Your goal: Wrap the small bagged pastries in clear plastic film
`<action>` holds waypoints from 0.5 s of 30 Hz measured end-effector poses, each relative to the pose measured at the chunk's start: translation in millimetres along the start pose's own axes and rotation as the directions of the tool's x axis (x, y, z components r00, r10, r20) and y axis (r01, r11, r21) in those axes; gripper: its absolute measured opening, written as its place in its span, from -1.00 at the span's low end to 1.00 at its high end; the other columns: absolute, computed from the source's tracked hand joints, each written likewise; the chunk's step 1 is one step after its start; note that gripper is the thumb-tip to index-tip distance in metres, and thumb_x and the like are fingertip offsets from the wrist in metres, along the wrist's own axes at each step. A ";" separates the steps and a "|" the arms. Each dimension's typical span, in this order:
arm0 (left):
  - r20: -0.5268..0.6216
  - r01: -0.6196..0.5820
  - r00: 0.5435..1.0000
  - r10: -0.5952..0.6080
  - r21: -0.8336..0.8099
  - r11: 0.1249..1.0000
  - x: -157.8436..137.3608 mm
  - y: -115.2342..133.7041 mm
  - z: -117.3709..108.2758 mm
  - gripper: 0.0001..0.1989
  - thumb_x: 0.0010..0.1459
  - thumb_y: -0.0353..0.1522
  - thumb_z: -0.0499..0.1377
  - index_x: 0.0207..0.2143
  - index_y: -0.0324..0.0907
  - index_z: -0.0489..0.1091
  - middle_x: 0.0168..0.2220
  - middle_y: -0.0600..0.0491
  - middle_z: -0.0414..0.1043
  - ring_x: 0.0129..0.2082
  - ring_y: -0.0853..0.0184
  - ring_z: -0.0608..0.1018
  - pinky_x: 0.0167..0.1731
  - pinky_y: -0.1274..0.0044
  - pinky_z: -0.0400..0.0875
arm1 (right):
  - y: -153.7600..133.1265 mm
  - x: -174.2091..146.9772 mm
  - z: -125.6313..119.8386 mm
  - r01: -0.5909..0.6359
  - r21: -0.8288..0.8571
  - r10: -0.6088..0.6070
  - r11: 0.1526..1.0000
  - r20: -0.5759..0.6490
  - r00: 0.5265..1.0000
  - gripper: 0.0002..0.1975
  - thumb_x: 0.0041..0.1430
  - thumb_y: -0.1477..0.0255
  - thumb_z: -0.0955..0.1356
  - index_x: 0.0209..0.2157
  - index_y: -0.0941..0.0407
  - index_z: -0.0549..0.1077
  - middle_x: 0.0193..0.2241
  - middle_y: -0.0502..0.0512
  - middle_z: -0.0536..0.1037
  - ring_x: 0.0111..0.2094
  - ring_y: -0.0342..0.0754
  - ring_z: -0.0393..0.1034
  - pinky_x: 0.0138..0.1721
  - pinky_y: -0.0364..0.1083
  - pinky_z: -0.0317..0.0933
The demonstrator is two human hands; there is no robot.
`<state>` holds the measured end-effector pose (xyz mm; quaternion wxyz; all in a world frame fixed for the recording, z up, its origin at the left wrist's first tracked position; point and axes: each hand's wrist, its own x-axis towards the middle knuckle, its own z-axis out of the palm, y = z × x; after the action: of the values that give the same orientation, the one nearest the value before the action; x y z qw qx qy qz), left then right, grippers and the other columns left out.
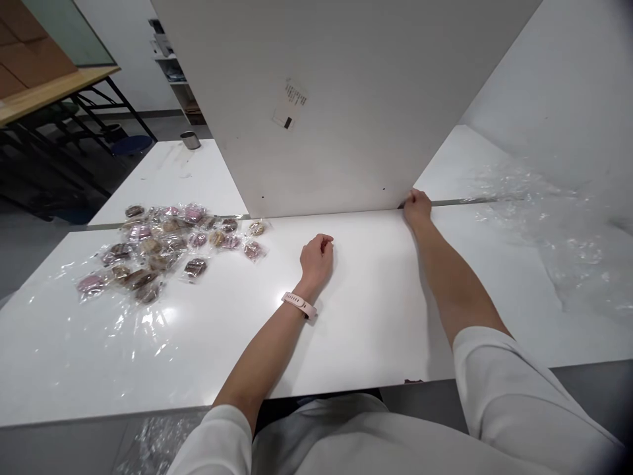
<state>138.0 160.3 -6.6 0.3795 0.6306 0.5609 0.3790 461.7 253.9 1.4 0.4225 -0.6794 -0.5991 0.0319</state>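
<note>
My left hand (316, 259) rests on the white table (366, 316) with its fingers loosely curled, and nothing shows in them. A pale pink band (299, 305) circles that wrist. In front stands a large white panel (336, 152) with a label (290, 103) stuck on it and two small dark holes near its lower edge. My right hand (418, 208) is closed at the panel's lower right corner; its fingertips are partly hidden there. To the left of my left hand lies a spread of small clear-wrapped sweets or biscuits (151, 246), pink, brown and tan.
Crumpled clear plastic film (573, 231) lies on the right side. A second white table (173, 171) adjoins behind, with a metal cup (190, 140) on it. A wooden-topped table (64, 86) carries cardboard boxes (30, 53) at the far left, near a blue stool (132, 145).
</note>
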 end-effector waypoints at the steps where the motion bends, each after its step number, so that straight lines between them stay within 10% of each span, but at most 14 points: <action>1: 0.001 -0.003 1.000 0.003 0.002 1.000 0.1 -0.9 0.1 -0.82 0.23 -0.43 0.05 -0.25 -0.07 0.45 -0.42 0.11 0.48 -0.38 0.29 0.49 -0.25 0.44 0.34 | -1.2 -2.0 4.0 -0.010 -0.034 0.010 0.999 -0.009 1.000 -0.30 0.38 -0.12 0.09 -0.01 0.20 0.47 0.03 0.35 0.46 0.12 0.15 0.26 0.12 0.21 0.18; 7: 0.000 -0.003 1.000 0.003 -0.009 1.000 3.1 -4.8 1.4 -0.80 0.21 -0.45 0.05 -0.24 -0.07 0.45 -0.37 0.09 0.53 -0.34 0.29 0.52 -0.27 0.45 0.35 | 22.4 -40.4 -50.3 -0.336 -0.403 0.243 0.851 -0.265 0.933 -0.27 0.49 0.07 0.00 0.34 0.39 0.12 0.43 0.57 -0.19 0.34 0.12 -0.28 0.23 0.39 -0.38; 12: 0.003 0.000 1.000 0.000 -0.002 1.000 5.7 -6.6 3.7 -0.79 0.20 -0.46 0.06 -0.24 -0.07 0.46 -0.33 0.08 0.55 -0.31 0.27 0.54 -0.24 0.43 0.36 | 46.1 -113.1 -120.0 -0.558 -0.577 0.615 0.596 -0.120 0.780 -0.38 0.46 0.34 0.06 0.32 0.50 0.19 0.34 0.73 0.08 0.35 0.37 -0.06 0.19 0.36 -0.10; 15: -0.011 0.002 1.000 -0.002 -0.009 1.000 4.4 -6.3 4.8 -0.79 0.18 -0.46 0.07 -0.24 -0.07 0.46 -0.31 0.08 0.56 -0.26 0.26 0.55 -0.21 0.43 0.36 | 17.5 -185.0 -119.0 -0.434 -0.607 0.550 0.666 0.008 0.835 -0.38 0.43 0.29 0.11 0.34 0.42 0.20 0.37 0.56 0.12 0.36 0.37 0.00 0.28 0.27 -0.05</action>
<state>140.0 164.9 -14.0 0.3797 0.6260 0.5620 0.3848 489.0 35.9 -18.6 0.1100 -0.9052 -0.4098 0.0251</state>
